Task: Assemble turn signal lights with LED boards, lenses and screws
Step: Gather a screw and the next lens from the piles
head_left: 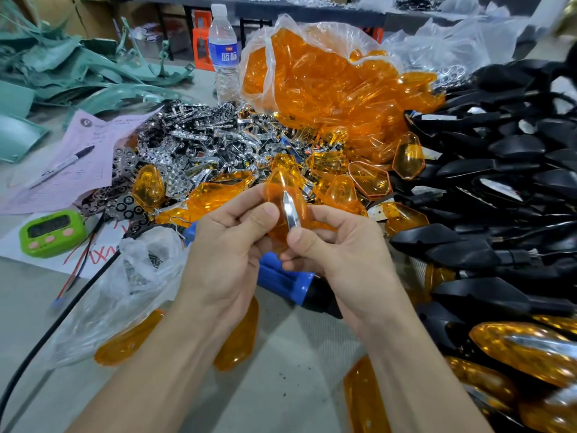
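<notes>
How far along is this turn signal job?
Done: a few assembled lights lie at the lower right. In hand: the left hand holds an orange lens, the right hand pinches a chrome piece. Left: a bag of lenses and a heap of black housings.

This is a small parts-assembly workshop, its grey workbench point(281, 376) buried in bulk stock. An open clear bag of amber lenses point(318, 73) sits at the back and spills over. Right of the bag, black lamp housings point(499, 170) lie heaped by the dozen; left of it lies a drift of chrome reflector pieces point(199, 142). Further left of the bag are a pink form point(93, 142) with a marker pen point(62, 165), a green timer point(51, 232) and piled green moulded panels point(78, 67). In front of the bag lies a blue power screwdriver point(281, 276), and to its front right, assembled lights point(524, 348). Behind the bag stands another loaded table point(312, 12).
</notes>
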A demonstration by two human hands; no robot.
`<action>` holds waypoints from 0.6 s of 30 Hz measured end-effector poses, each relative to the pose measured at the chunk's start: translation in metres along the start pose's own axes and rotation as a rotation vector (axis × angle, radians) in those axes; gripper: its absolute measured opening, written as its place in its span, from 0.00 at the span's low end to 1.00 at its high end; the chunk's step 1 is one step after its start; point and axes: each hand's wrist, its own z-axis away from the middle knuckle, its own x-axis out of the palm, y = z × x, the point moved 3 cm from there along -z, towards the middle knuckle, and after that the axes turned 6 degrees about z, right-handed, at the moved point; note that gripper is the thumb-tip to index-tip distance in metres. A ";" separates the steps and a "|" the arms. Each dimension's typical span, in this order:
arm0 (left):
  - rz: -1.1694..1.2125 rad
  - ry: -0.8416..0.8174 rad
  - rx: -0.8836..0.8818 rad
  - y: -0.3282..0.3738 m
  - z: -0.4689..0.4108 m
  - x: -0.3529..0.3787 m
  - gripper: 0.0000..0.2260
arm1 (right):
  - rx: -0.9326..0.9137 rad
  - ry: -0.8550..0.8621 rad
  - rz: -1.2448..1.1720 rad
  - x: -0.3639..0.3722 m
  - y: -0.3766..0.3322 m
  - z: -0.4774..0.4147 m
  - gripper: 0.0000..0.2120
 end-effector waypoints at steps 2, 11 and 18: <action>-0.053 0.024 0.049 -0.001 -0.003 -0.002 0.08 | -0.048 0.009 0.067 -0.001 -0.003 -0.001 0.11; -0.482 0.157 0.265 0.036 -0.007 -0.023 0.11 | 0.041 -0.225 0.597 -0.013 -0.044 0.026 0.11; -0.638 0.080 0.136 0.053 0.008 -0.033 0.18 | 0.217 -0.358 1.122 0.006 -0.013 0.067 0.17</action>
